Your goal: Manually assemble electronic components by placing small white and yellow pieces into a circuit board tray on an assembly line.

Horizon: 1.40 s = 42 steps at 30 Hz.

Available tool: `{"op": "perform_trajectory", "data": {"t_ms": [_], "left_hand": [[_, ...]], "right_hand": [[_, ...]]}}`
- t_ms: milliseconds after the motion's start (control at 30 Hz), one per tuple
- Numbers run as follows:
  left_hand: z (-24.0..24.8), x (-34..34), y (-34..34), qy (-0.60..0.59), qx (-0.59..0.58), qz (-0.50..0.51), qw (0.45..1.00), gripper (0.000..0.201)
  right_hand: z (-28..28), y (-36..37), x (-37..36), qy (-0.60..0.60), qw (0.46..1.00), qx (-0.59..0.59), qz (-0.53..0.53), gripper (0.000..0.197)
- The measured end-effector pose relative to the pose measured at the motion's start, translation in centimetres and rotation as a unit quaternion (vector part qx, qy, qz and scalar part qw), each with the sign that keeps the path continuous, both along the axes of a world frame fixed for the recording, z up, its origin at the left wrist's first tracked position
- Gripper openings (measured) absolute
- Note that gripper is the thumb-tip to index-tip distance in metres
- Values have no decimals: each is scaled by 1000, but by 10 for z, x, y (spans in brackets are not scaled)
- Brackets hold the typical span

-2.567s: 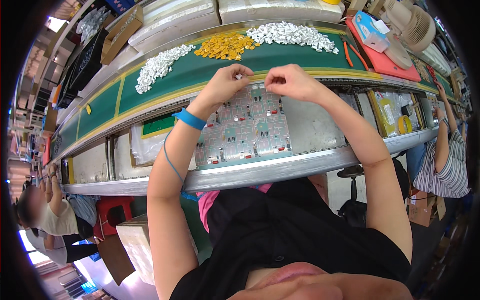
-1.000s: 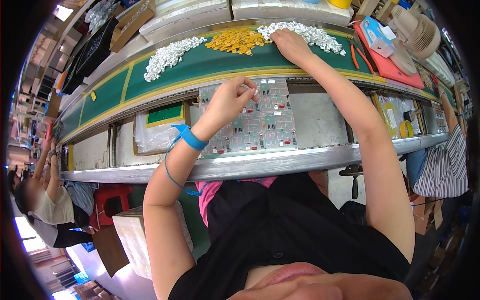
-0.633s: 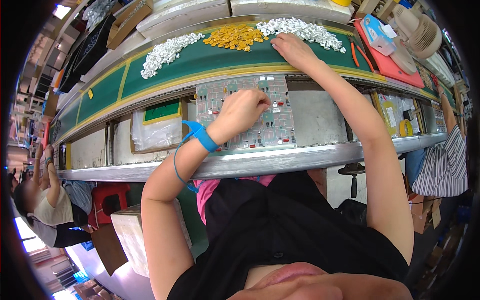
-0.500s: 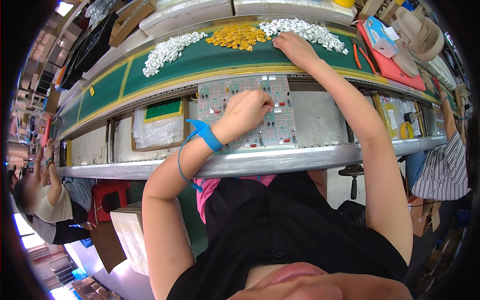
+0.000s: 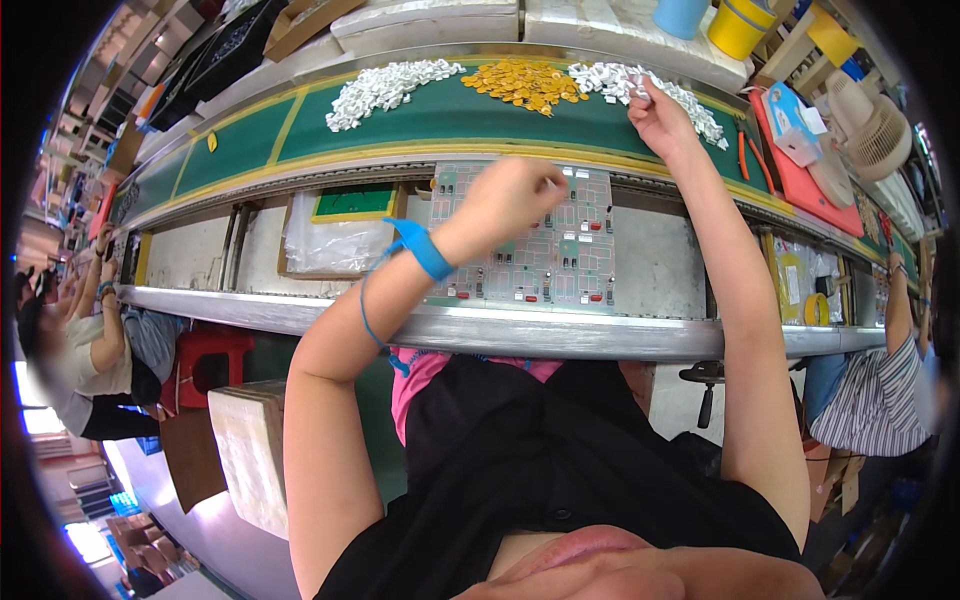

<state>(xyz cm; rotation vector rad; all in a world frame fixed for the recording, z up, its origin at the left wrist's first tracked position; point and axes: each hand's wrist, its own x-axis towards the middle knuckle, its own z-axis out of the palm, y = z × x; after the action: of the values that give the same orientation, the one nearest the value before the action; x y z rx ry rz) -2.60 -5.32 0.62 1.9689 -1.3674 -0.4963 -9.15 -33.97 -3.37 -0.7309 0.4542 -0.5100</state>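
My left hand, with a blue wrist strap, hovers over the upper part of a grey circuit board. Its fingers are curled together; what they hold, if anything, is hidden. The board carries rows of small red, white and black components. At the right-hand heap of white parts, my right hand has its thumb and fingers pinched together; whatever is between them is too small to make out. Left of it on the green belt lie a heap of yellow disc-like parts and another white heap.
Orange-handled pliers lie at the belt's right, beside a red tray and a fan. A box with plastic bags sits left of the board. A metal rail runs along the front. Co-workers sit at both sides.
My right hand has moved right, from beside the yellow parts to over the right white heap, its fingers now pinched and raised. My left hand has shifted slightly up the board. The view has shifted.
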Motion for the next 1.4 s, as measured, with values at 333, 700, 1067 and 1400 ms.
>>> {"op": "perform_trajectory", "data": {"t_ms": [333,700,1067,1400], "left_hand": [[-30,178,5,-370,15,320,872,26],[-23,167,-9,-326,4,278,903,11],[-15,114,-4,171,-105,99,975,18],[-25,107,0,64,-101,128,985,17]], "right_hand": [[23,58,2,33,995,-12,95,14],[33,107,2,110,957,-137,231,31],[27,128,13,189,742,-585,267,16],[28,143,22,214,568,-753,255,16]]}}
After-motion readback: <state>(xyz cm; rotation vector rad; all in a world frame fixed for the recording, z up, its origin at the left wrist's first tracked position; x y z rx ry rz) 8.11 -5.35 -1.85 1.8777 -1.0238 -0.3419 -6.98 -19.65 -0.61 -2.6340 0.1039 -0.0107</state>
